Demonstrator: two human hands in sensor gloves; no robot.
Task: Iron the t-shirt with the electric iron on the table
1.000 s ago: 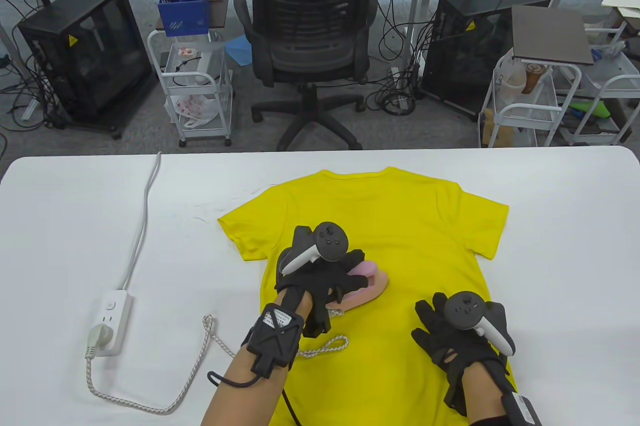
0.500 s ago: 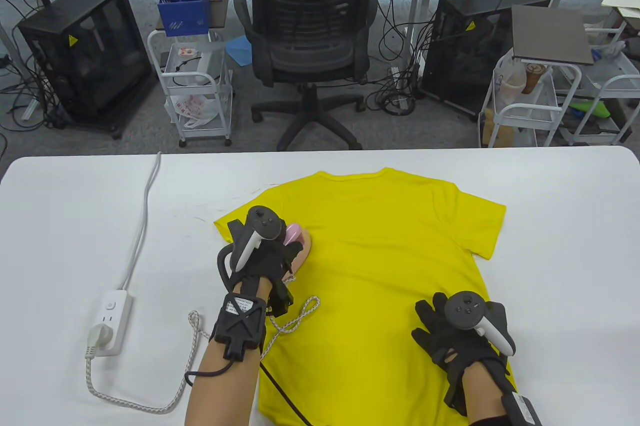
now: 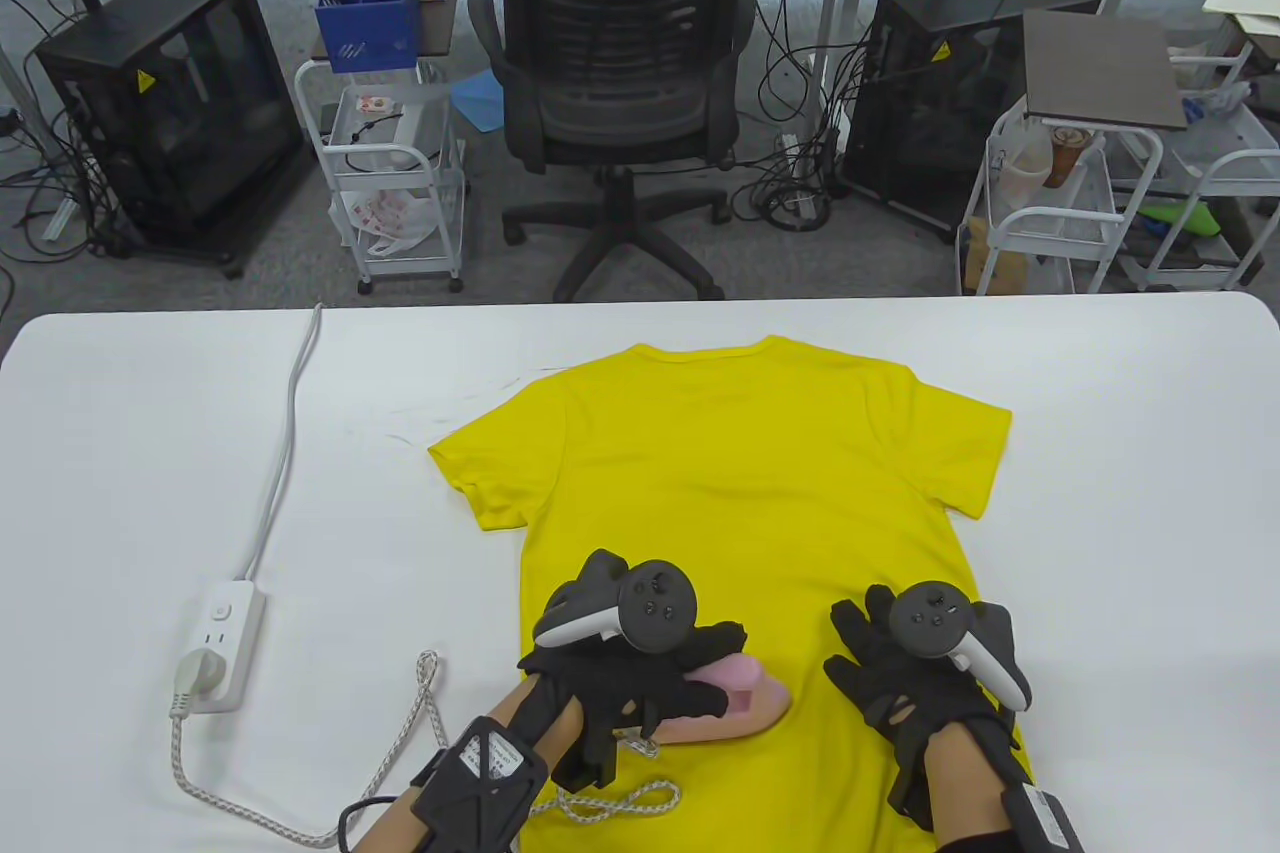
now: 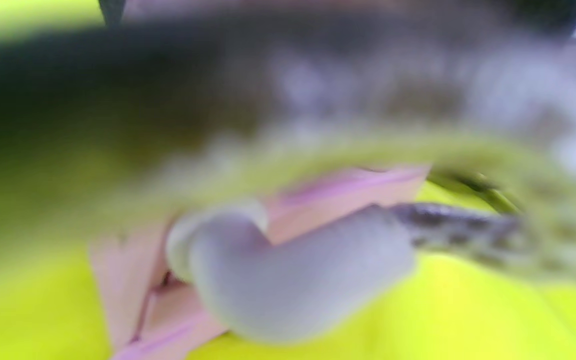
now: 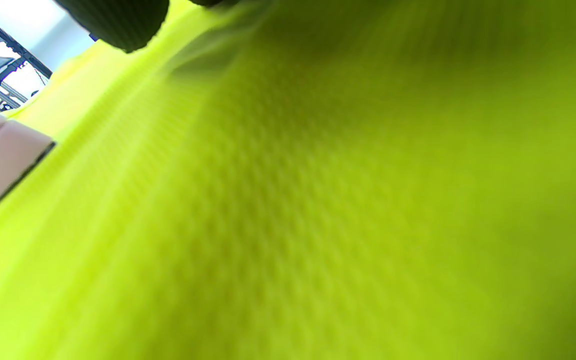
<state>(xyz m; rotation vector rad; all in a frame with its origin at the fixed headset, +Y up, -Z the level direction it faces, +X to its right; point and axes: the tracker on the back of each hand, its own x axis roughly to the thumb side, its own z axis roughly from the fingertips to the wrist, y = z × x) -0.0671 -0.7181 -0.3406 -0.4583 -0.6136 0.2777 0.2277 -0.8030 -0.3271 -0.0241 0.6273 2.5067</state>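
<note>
White counter (image 3: 140, 413) carries our yellow t-shirt (image 3: 740, 493), lower centre of the table view. Our left hand (image 3: 640, 673) grips the pink iron (image 3: 745, 708), nose pointing right toward our right hand (image 3: 900, 683), flat on cloth. Left wrist: glossy iron (image 4: 268, 200), blurred. Right wrist: knitted weave (image 5: 318, 200).

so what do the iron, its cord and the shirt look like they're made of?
Iron: smooth matte pink plastic shell, by the even sheen.
Cord: woven fabric sleeve, speckled white braid; grey rubbery strain relief at the iron.
T-shirt: yellow knit, probably cotton or a blend; the right wrist view shows fine knit texture.
</note>
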